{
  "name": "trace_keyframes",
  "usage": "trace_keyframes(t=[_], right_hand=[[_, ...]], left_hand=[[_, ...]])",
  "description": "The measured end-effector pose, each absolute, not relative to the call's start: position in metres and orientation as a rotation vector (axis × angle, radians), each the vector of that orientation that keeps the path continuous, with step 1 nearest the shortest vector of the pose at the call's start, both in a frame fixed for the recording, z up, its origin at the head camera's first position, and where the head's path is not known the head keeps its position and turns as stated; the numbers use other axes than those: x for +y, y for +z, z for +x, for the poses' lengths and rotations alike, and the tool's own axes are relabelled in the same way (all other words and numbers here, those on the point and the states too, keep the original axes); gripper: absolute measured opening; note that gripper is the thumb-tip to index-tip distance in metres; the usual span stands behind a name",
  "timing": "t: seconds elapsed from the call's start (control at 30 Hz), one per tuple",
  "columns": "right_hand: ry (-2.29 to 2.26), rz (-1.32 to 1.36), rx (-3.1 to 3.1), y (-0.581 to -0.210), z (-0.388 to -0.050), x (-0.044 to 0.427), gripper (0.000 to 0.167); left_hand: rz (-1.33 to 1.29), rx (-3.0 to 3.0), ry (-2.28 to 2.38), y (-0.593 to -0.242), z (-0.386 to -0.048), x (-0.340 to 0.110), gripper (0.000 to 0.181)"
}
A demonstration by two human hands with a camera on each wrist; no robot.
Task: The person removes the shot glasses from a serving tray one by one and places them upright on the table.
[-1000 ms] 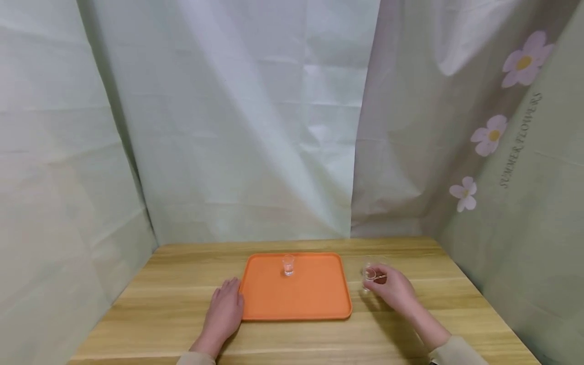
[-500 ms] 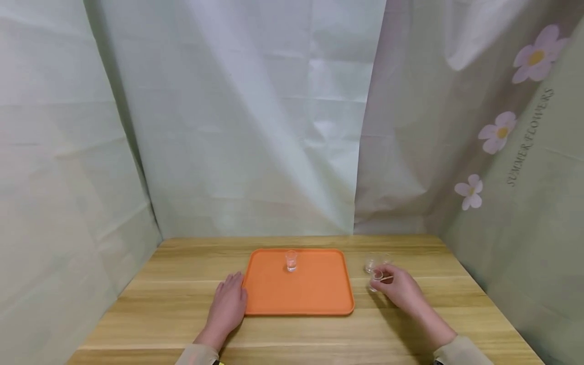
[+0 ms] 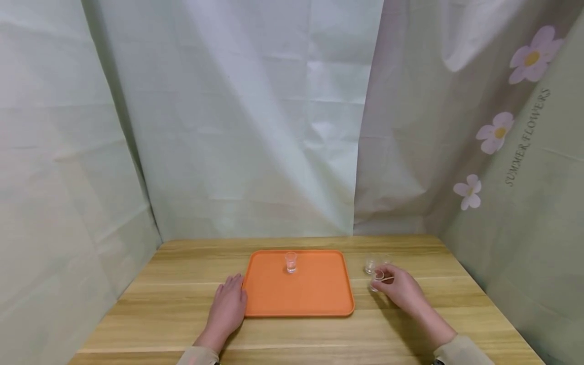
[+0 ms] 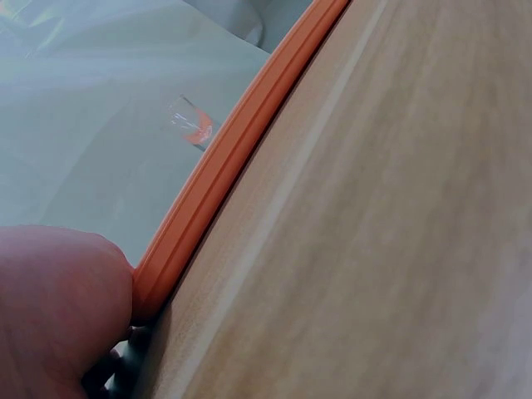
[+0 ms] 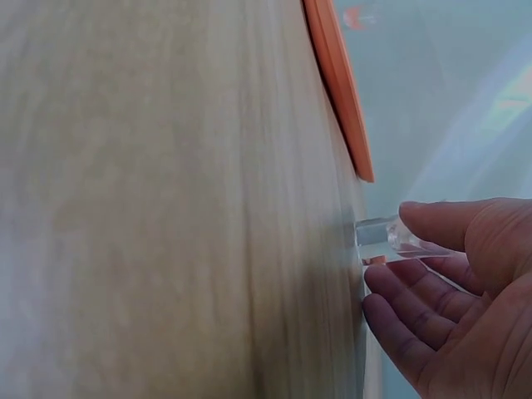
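An orange tray (image 3: 298, 291) lies on the wooden table with one small clear glass (image 3: 291, 262) upright near its back edge. My left hand (image 3: 226, 308) rests against the tray's left side, its fingers fairly straight; the left wrist view shows part of that hand (image 4: 62, 299) touching the tray's rim (image 4: 224, 166). Right of the tray, my right hand (image 3: 403, 291) pinches a small clear glass (image 3: 375, 285) between thumb and fingers. In the right wrist view this hand (image 5: 465, 291) has the glass (image 5: 407, 239) at the table surface, its other fingers loosely bent.
Just behind the held glass stand other clear glasses (image 3: 370, 266), partly hidden by my right hand. Pale curtains (image 3: 255, 126) hang behind and at both sides of the wooden table (image 3: 182, 289). Printed flowers (image 3: 495, 133) show on the right curtain.
My right hand, with the glass in its pinch, has shifted slightly right and away from the glasses behind it. My left hand stays at the tray. The head view has moved a little.
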State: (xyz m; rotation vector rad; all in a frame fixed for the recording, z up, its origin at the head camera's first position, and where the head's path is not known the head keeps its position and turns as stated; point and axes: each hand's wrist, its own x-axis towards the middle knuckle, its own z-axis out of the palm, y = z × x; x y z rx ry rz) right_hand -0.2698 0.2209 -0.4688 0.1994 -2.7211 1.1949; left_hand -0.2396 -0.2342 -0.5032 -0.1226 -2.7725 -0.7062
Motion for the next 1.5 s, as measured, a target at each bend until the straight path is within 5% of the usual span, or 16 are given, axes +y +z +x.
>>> trace_keyframes(t=[0.6, 0.93, 1.5], right_hand=[[1.08, 0.243, -2.695, -0.439, -0.26, 0.217, 0.059], [1.114, 0.404, -2.648, -0.42, -0.266, 0.172, 0.06], [1.461, 0.592, -2.654, -0.442, -0.303, 0.084, 0.06]], left_hand=[[-0.133, -2.763, -0.669, -0.504, -0.239, -0.235, 0.044], [-0.157, -2.703, -0.688, -0.51, -0.242, -0.236, 0.042], [-0.113, -2.762, -0.695, -0.501, -0.241, -0.234, 0.043]])
